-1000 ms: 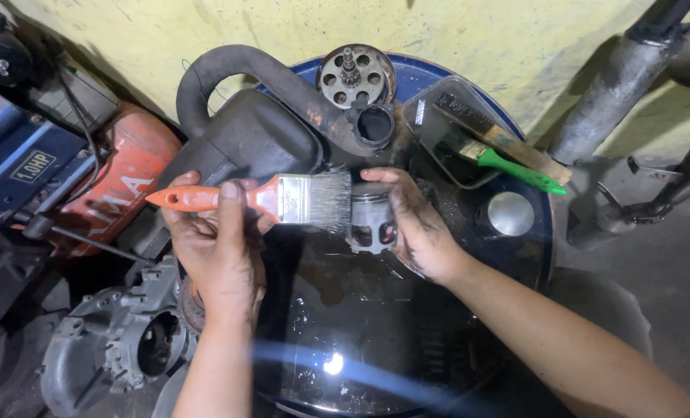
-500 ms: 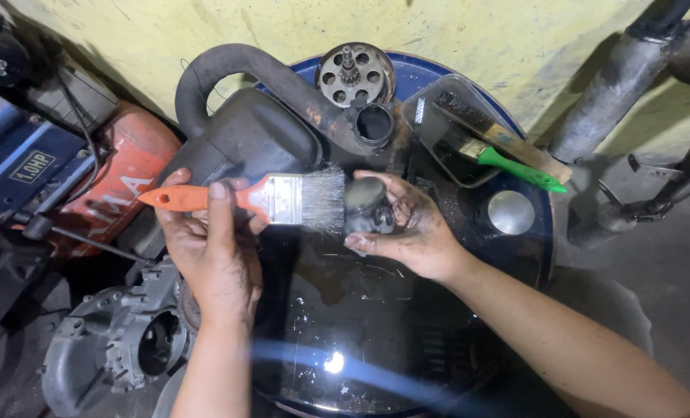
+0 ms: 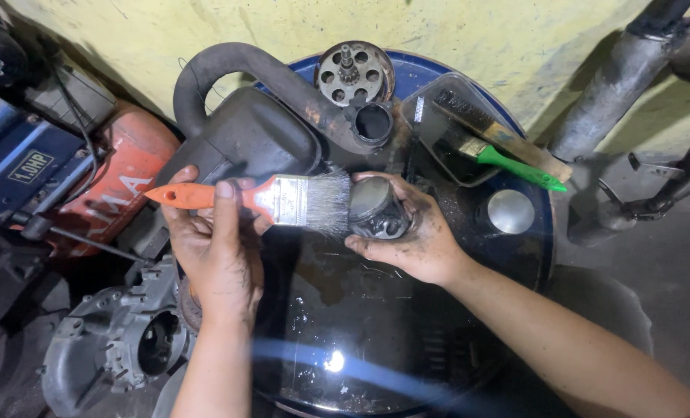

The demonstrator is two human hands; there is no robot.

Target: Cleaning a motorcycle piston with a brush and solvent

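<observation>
Piston (image 3: 377, 209) sits gripped in my right hand (image 3: 411, 232), left hand (image 3: 217, 244) clamping the brush (image 3: 283, 200), bristles sideways against it.

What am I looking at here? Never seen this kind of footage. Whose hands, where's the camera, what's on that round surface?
The single view comes from a camera worn on a person's head, looking down at that person's own two bare hands. No robot is involved.

The left hand grips a paintbrush with an orange handle, its bristles against a small dark, greasy cylindrical metal part that the right hand cups.

They work over the top of a blue drum, wet and dirty. On it lie a black rusty exhaust pipe and muffler, a round perforated metal disc, and a clear tray holding a green-handled brush and a wooden-handled brush.

Left of the drum sit a grey engine casing and a red machine.
</observation>
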